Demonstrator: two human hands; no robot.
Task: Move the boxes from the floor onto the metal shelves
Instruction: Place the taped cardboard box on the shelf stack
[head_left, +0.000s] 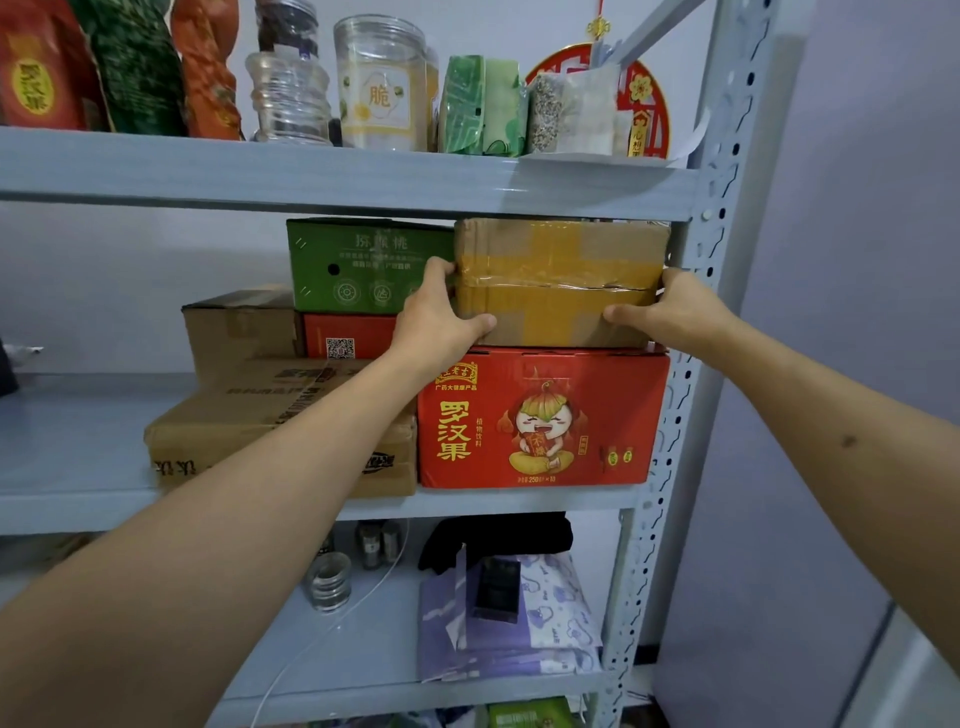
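A brown taped cardboard box (558, 280) sits on top of a red drink carton (540, 421) on the middle metal shelf (78, 462), just under the shelf above. My left hand (441, 317) grips the box's left end, thumb on its front. My right hand (670, 306) grips its right end, thumb on the front too. To the left stand a green box (358, 265) on a small red box (348, 338), and brown cartons (249, 415) in front of them.
The upper shelf (337, 176) carries bags, clear jars and packets. The lower shelf holds jars, a black item and purple bags (509, 623). The perforated upright post (717, 260) stands just right of the box. A wall lies to the right.
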